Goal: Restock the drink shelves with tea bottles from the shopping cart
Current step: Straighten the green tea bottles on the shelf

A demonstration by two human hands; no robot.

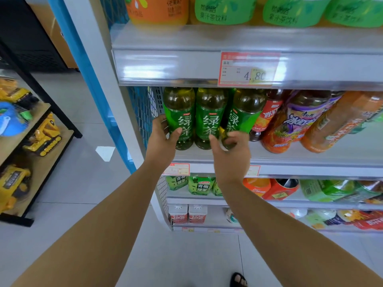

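Shoving the tilted green-labelled plastic tea bottle (244,112), clasped by the right grip (231,148), may topple the adjacent red-labelled bottle (268,116); the left grip (161,139) clasps the leftmost green-labelled bottle (179,119).

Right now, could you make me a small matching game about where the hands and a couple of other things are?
Column one:
1. left hand
2. right hand
3. price tag
4. yellow toy truck

Column two:
A. on the wooden rack at far left
B. grips the tilted third green bottle
C. grips the leftmost green bottle
D. on the shelf edge above the green bottles

Pairs: 1-C, 2-B, 3-D, 4-A.
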